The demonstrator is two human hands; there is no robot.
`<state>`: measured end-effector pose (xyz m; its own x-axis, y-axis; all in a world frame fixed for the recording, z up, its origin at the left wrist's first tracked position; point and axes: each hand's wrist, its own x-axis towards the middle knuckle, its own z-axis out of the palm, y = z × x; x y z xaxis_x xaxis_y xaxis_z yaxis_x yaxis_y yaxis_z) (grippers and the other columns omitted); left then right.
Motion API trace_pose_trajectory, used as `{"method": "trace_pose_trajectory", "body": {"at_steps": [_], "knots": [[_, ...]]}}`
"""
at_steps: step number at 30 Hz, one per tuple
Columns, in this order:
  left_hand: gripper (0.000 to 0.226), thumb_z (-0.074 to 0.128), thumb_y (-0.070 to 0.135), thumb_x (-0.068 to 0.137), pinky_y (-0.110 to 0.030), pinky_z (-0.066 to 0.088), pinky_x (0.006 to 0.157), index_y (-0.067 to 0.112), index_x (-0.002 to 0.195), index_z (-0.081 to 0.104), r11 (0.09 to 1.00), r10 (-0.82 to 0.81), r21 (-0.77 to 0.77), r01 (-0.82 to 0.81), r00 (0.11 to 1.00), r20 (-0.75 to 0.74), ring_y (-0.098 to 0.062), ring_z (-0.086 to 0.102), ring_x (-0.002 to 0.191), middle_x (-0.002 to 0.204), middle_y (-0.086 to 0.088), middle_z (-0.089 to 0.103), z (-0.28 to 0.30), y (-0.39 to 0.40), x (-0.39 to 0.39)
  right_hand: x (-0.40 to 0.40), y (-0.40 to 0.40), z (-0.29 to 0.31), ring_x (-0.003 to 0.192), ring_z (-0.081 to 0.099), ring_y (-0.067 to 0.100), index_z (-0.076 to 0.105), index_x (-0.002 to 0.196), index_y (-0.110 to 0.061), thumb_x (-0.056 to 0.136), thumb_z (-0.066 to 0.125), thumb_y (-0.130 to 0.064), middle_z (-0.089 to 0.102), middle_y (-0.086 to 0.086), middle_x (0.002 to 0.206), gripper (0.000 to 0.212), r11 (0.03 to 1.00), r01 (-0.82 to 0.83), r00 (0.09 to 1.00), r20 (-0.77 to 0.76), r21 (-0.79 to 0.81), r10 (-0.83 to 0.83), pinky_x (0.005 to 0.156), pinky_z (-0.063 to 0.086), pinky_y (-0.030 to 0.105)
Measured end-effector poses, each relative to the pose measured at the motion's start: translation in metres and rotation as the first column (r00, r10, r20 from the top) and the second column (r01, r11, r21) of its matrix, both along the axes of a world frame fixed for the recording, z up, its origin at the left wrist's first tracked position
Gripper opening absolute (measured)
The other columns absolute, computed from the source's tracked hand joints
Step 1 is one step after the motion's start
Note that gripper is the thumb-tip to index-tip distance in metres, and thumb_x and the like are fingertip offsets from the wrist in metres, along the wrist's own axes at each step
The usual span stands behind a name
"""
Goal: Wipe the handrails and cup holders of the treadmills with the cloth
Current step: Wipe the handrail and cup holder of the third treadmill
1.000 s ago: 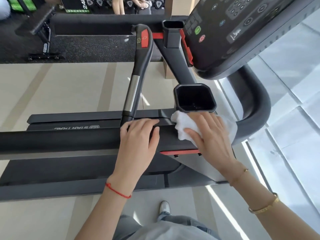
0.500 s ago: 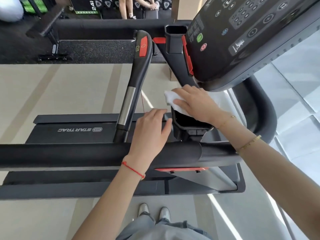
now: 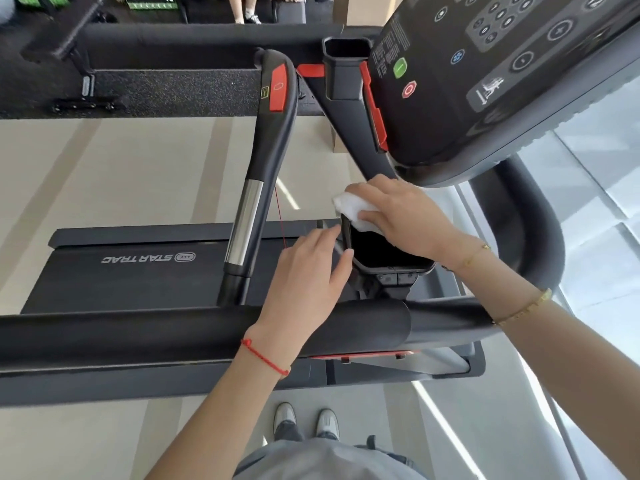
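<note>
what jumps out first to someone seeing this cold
The white cloth at centre, pressed by the right hand onto the far rim of the near black cup holder, while the left hand steadies its left side. Next, the red strip on the upright handrail and the dark console upper right.

Read "STAR TRAC", upside down, beside a small oval logo on the treadmill deck point(image 3: 138, 268) at left. Found only symbols on the console point(image 3: 502, 74) at far right: a green button, a red octagonal stop button, a walking-figure icon. Fine print there too blurred to read.
</note>
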<state>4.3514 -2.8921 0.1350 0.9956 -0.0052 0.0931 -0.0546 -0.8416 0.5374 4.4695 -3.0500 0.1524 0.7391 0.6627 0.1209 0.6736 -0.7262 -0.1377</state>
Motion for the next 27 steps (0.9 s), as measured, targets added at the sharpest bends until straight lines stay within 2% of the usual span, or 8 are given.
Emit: {"method": "trace_pose_trajectory", "body": {"at_steps": [3,6,9,11,18,21,24,27], "knots": [[0.049,0.038,0.038,0.102,-0.039,0.042,0.103,0.017,0.146,0.04,1.0,-0.007,-0.019,0.007,1.0,-0.004,-0.016,0.051,0.122,0.136,0.001,0.054,0.0,0.0,0.0,-0.014,-0.017,-0.007,0.106,0.05,0.033,0.038,0.143,-0.018,0.099,0.048,-0.023,0.049,0.011,0.125,0.046,0.99,0.141,0.988,0.065,-0.018,-0.139,0.093,0.04,0.041],[0.048,0.039,0.037,0.102,-0.04,0.043,0.102,0.018,0.146,0.04,0.999,-0.008,-0.038,0.008,1.0,-0.003,-0.016,0.051,0.122,0.136,0.001,0.054,0.0,0.001,-0.001,-0.032,-0.025,-0.009,0.111,0.047,0.035,0.028,0.148,-0.019,0.099,0.049,-0.02,0.041,0.016,0.133,0.054,0.942,0.308,0.95,-0.102,0.131,-0.297,0.087,0.037,0.031],[0.048,0.04,0.035,0.102,-0.041,0.046,0.099,0.016,0.146,0.041,0.999,-0.017,-0.044,0.017,1.0,-0.001,-0.018,0.053,0.12,0.134,-0.001,0.055,0.0,0.0,-0.001,-0.05,-0.036,-0.012,0.081,0.051,0.026,0.02,0.15,-0.018,0.1,0.046,-0.024,0.044,0.017,0.12,0.056,0.834,0.494,0.85,-0.34,0.245,-0.404,0.06,0.027,0.02],[0.048,0.04,0.034,0.102,-0.041,0.047,0.097,0.015,0.146,0.041,0.999,-0.021,-0.041,0.021,1.0,-0.002,-0.019,0.054,0.119,0.132,-0.002,0.056,0.0,0.0,-0.001,-0.059,-0.041,-0.014,0.071,0.045,0.014,0.017,0.149,-0.016,0.1,0.045,-0.026,0.042,0.013,0.109,0.057,0.807,0.542,0.812,-0.396,0.235,-0.43,0.054,0.025,0.024],[0.046,0.04,0.033,0.102,-0.04,0.05,0.091,0.016,0.145,0.042,0.999,-0.027,-0.038,0.028,1.0,0.014,-0.019,0.059,0.111,0.128,-0.002,0.058,0.0,0.0,-0.003,-0.028,-0.031,-0.002,0.112,0.05,0.035,0.022,0.149,-0.016,0.1,0.046,-0.02,0.039,0.017,0.135,0.054,0.831,0.503,0.813,-0.457,0.238,-0.361,0.083,0.031,0.026],[0.046,0.04,0.033,0.102,-0.038,0.05,0.091,0.017,0.145,0.042,0.999,-0.026,-0.046,0.026,0.999,0.019,-0.018,0.059,0.11,0.126,-0.001,0.058,-0.001,-0.001,-0.003,-0.044,-0.038,-0.006,0.097,0.052,0.03,0.023,0.148,-0.016,0.1,0.046,-0.019,0.042,0.017,0.129,0.054,0.823,0.512,0.82,-0.424,0.247,-0.384,0.069,0.027,0.019],[0.044,0.041,0.033,0.102,-0.036,0.05,0.088,0.018,0.144,0.043,0.998,-0.027,-0.05,0.028,0.999,0.027,-0.018,0.06,0.106,0.121,0.0,0.06,0.0,-0.001,-0.003,-0.066,-0.04,-0.013,0.074,0.049,0.024,0.023,0.147,-0.01,0.1,0.045,-0.021,0.045,0.017,0.118,0.053,0.825,0.518,0.836,-0.336,0.225,-0.433,0.056,0.026,0.024],[0.044,0.041,0.033,0.102,-0.036,0.05,0.086,0.018,0.144,0.044,0.999,-0.019,-0.036,0.02,1.0,0.022,-0.018,0.059,0.103,0.118,0.0,0.06,-0.001,-0.001,-0.002,-0.052,-0.036,-0.011,0.102,0.049,0.034,0.022,0.147,-0.008,0.1,0.045,-0.019,0.041,0.019,0.126,0.054,0.891,0.426,0.886,-0.271,0.155,-0.376,0.075,0.034,0.03]]}}
